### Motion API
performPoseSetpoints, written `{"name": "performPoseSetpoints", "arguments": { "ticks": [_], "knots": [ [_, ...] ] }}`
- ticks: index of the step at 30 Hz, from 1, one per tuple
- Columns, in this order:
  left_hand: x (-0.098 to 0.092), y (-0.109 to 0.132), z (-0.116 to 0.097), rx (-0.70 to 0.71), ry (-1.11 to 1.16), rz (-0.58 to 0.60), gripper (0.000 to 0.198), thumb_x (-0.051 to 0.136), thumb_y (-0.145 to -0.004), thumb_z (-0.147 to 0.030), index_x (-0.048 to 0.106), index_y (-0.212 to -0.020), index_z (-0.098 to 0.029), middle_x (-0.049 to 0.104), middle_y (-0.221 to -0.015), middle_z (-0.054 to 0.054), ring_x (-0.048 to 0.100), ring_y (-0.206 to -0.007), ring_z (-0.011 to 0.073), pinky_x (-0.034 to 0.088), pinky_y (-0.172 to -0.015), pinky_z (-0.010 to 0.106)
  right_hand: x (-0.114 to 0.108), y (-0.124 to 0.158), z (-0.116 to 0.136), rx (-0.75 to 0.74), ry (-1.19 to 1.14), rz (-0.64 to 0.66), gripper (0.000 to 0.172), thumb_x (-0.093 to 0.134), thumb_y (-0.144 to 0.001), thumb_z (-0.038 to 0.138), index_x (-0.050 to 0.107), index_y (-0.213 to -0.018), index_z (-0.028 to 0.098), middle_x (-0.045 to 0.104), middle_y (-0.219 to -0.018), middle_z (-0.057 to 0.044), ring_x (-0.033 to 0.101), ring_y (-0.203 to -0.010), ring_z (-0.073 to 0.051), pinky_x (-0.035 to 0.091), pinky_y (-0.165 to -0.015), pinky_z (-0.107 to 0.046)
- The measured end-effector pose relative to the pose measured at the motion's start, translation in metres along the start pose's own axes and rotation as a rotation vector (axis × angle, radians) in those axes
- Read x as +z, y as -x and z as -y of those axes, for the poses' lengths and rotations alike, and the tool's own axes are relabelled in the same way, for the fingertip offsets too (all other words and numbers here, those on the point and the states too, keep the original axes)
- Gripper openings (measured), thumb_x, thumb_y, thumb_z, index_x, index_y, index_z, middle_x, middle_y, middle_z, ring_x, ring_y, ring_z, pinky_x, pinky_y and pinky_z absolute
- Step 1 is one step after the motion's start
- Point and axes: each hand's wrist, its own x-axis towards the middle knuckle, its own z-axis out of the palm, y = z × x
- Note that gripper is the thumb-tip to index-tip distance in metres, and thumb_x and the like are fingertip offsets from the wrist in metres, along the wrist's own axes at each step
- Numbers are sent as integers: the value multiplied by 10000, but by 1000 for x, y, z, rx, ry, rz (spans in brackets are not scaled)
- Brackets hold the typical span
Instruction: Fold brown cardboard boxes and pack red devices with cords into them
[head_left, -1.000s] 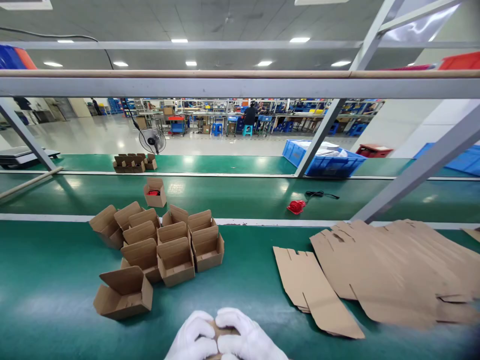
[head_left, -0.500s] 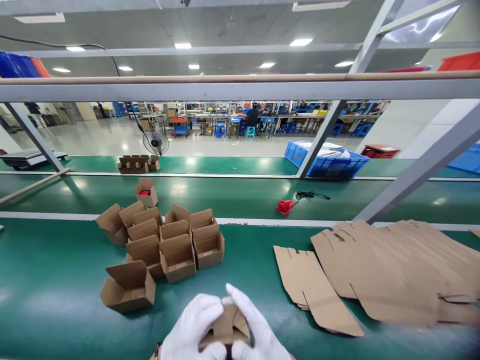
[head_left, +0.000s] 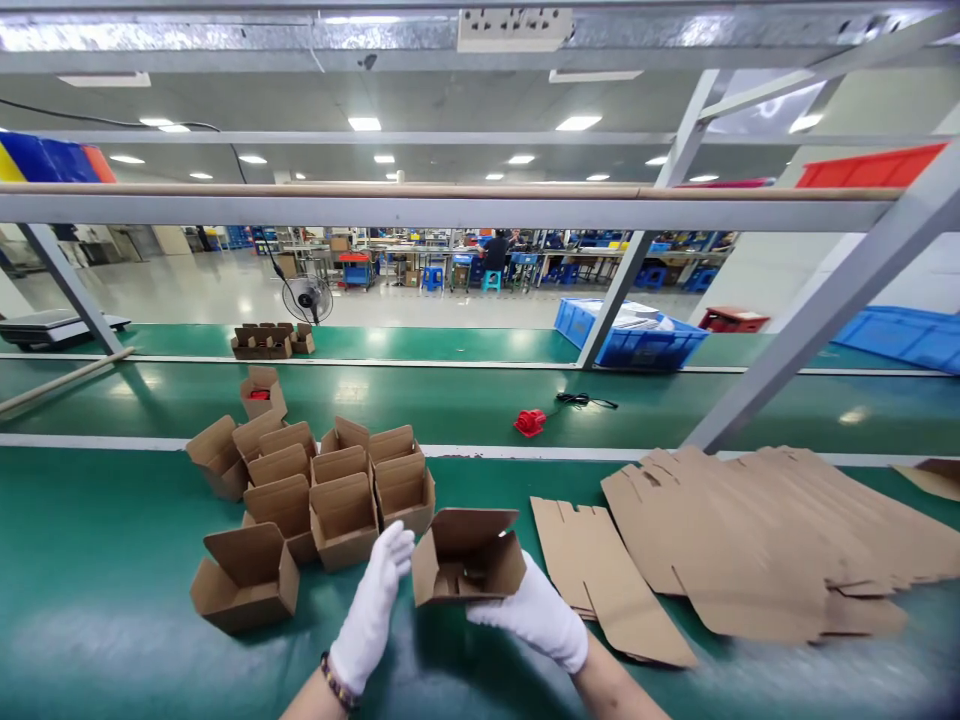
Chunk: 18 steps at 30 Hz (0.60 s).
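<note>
My right hand (head_left: 529,610), in a white glove, grips a small brown cardboard box (head_left: 469,560) from its right side and underside. The box is held above the green surface with its lid flap up and its inside facing me. To the left of it, my gloved left hand (head_left: 382,580) is raised with the fingers stretched, apart from the box. Beyond that hand stands a group of folded open boxes (head_left: 345,515), and one more open box (head_left: 247,580) sits nearer to me on the left.
Flat cardboard blanks (head_left: 750,540) lie in a spread pile at the right, with a smaller stack (head_left: 607,580) beside them. A red part with a black cable (head_left: 530,423) rests on the middle belt. A slanted metal post (head_left: 795,310) rises at the right; a blue crate (head_left: 645,340) stands farther back.
Both hands were closed around the folded carton near the bottom edge. Now the box is turned open-side toward me and raised, and my left hand has come off it to the left.
</note>
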Motion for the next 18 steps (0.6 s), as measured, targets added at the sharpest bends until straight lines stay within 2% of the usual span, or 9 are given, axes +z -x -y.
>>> {"name": "performPoseSetpoints", "arguments": {
  "ticks": [1, 3, 5, 6, 8, 10, 12, 15, 18],
  "knots": [
    [-1, 6, 7, 45, -8, -3, 1070, 724, -566, -813, 430, -1386, -192, 468, -1529, 166, 388, -1448, 328, 282, -1224, 440, 0, 0, -14, 29, -12, -1, 679, 853, -618, 343, 588, -1214, 154, 690, -1233, -148, 648, -1142, -345, 499, -1005, -495],
    [0, 14, 21, 26, -74, 73, 1100, 861, -547, -531, 335, -1447, -181, 487, -1513, 187, 423, -1428, 351, 304, -1215, 476, -2, 0, -38, 72, 97, 40, 649, 848, -553, 267, 614, -1146, 145, 716, -1173, -133, 656, -1106, -349, 510, -977, -481],
    [5, 17, 33, -12, -213, 69, 896, 797, -582, -268, 425, -1392, -170, 611, -1392, 170, 548, -1319, 353, 382, -1166, 491, -6, 3, -45, 108, 290, 56, 561, 798, -533, 189, 652, -1074, 159, 741, -1097, -93, 674, -1031, -328, 526, -936, -449],
    [8, 17, 38, -17, -290, 27, 796, 743, -590, -199, 486, -1343, -170, 654, -1336, 151, 590, -1269, 344, 410, -1146, 482, -9, 5, -40, 113, 392, 29, 529, 772, -544, 173, 668, -1062, 173, 744, -1090, -81, 676, -1014, -320, 527, -929, -438],
    [13, 16, 46, 4, -430, -76, 692, 694, -599, -169, 554, -1277, -172, 690, -1279, 131, 628, -1214, 336, 446, -1113, 465, -15, 12, -15, 78, 579, -90, 418, 735, -629, 203, 701, -1046, 204, 744, -1098, -78, 677, -1010, -314, 524, -926, -432],
    [15, 16, 53, 15, -528, -139, 663, 693, -616, -202, 564, -1265, -167, 696, -1265, 138, 641, -1194, 344, 474, -1080, 463, -17, 19, 17, -44, 712, -170, 264, 645, -782, 252, 734, -1030, 236, 751, -1074, -78, 687, -991, -298, 527, -914, -421],
    [14, 16, 60, 22, -592, -150, 638, 701, -631, -234, 565, -1251, -170, 700, -1251, 146, 651, -1179, 345, 493, -1050, 455, -10, 22, 41, -176, 833, -115, 235, 559, -845, 228, 761, -964, 254, 765, -960, -75, 710, -883, -275, 546, -844, -392],
    [12, 15, 66, 50, -603, -105, 558, 713, -672, -274, 570, -1207, -201, 704, -1234, 141, 665, -1156, 322, 511, -1017, 426, 12, 9, 39, -220, 1070, 150, 214, 673, -650, 149, 767, -827, 221, 753, -765, -86, 712, -686, -280, 563, -700, -362],
    [11, 13, 66, 80, -649, -91, 450, 720, -682, -326, 600, -1099, -206, 728, -1136, 153, 690, -1081, 331, 532, -966, 430, 33, -18, 7, -160, 1082, 297, 358, 808, -424, 204, 773, -780, 195, 748, -731, -102, 723, -693, -327, 575, -709, -387]
  ]
}}
